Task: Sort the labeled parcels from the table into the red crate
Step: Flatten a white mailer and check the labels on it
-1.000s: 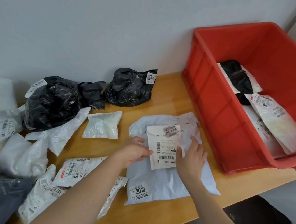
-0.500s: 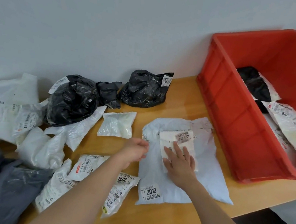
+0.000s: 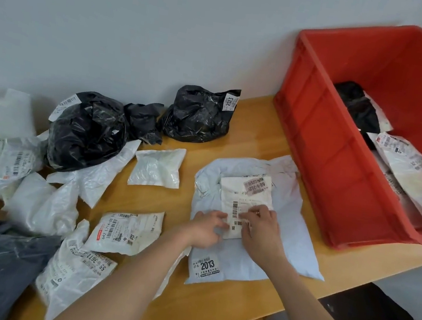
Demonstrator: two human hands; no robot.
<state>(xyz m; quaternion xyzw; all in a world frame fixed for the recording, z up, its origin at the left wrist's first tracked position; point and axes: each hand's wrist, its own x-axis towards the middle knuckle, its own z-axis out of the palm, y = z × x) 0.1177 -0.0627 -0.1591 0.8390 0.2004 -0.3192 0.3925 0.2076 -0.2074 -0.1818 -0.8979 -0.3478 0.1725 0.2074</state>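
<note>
Both hands work at the near edge of a small white parcel (image 3: 246,199) lying on top of a large pale mailer (image 3: 287,223) on the bench (image 3: 257,128), just beside the red crate (image 3: 320,158). The left hand (image 3: 206,229) and right hand (image 3: 262,228) have fingers curled onto the parcel's lower edge (grip depth unclear). Risk: a shallow pinch on slick film may slip, or may drag the mailer beneath along with it.
</note>
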